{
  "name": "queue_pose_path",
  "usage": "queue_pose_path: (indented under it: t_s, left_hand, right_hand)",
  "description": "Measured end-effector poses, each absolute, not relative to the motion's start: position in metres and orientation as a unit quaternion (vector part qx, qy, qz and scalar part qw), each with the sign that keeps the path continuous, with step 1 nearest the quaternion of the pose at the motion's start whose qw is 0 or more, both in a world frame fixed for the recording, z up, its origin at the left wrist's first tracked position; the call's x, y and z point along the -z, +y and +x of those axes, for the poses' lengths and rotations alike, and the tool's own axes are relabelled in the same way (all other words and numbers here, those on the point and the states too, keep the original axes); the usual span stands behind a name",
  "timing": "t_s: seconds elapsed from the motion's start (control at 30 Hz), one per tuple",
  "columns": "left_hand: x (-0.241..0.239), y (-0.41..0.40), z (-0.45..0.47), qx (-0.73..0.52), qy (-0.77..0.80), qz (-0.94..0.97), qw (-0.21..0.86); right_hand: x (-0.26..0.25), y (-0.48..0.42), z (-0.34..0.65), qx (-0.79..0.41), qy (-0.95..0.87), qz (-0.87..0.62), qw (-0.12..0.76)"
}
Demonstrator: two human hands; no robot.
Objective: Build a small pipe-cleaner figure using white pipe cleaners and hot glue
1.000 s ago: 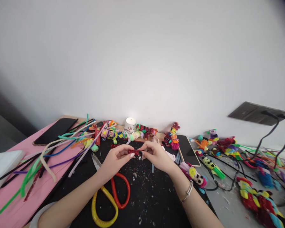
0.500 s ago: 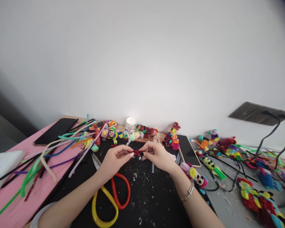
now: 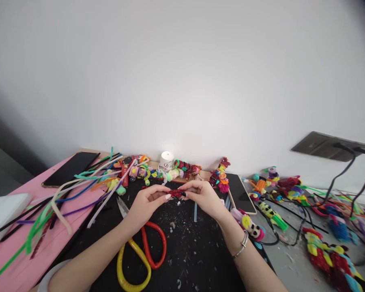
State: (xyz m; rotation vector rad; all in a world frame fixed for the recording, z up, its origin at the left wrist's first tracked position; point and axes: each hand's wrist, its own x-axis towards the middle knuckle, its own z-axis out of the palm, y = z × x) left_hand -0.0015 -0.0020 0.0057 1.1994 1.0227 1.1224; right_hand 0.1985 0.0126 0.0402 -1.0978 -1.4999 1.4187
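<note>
My left hand [image 3: 146, 202] and my right hand [image 3: 203, 197] meet above the black mat [image 3: 185, 251], both pinching a short red glittery pipe-cleaner piece [image 3: 176, 193] between their fingertips. The piece has a dark end toward my right hand. A silver bracelet [image 3: 241, 245] sits on my right wrist. Scissors [image 3: 140, 247] with a red and a yellow handle lie on the mat just below my left hand.
A fan of loose coloured pipe cleaners [image 3: 73, 190] lies on the pink board [image 3: 15, 259] at left, by a dark phone [image 3: 69, 168]. A lit white candle [image 3: 166, 159] stands at the wall among finished figures [image 3: 219, 175]. Another phone [image 3: 239, 192], cables and more figures [image 3: 331, 253] fill the right.
Both hands have lifted slightly and moved a little farther from me with the red piece still pinched between them. Nothing else has shifted.
</note>
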Motion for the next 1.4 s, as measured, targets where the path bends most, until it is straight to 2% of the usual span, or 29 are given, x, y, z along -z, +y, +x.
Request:
queue_pose_path:
  t_s: [0.47, 0.77, 1.0, 1.23, 1.4]
  left_hand:
    - [-0.009, -0.002, -0.001, -0.499, 0.46, 0.481, 0.555]
    - [-0.007, -0.004, 0.001, -0.448, 0.416, 0.515, 0.601]
    - [-0.008, -0.004, 0.0, -0.468, 0.421, 0.526, 0.571]
    - [-0.007, -0.002, 0.0, -0.435, 0.404, 0.553, 0.584]
    - [-0.01, -0.004, -0.002, -0.46, 0.418, 0.536, 0.572]
  right_hand:
    - [-0.042, 0.01, 0.195, -0.524, -0.592, -0.461, 0.404]
    - [-0.048, 0.013, 0.209, -0.578, -0.529, -0.476, 0.399]
    - [-0.06, 0.018, 0.225, -0.577, -0.426, -0.478, 0.507]
    - [-0.052, -0.001, 0.186, -0.667, -0.444, -0.453, 0.391]
    - [-0.048, -0.004, 0.175, -0.652, -0.48, -0.472, 0.349]
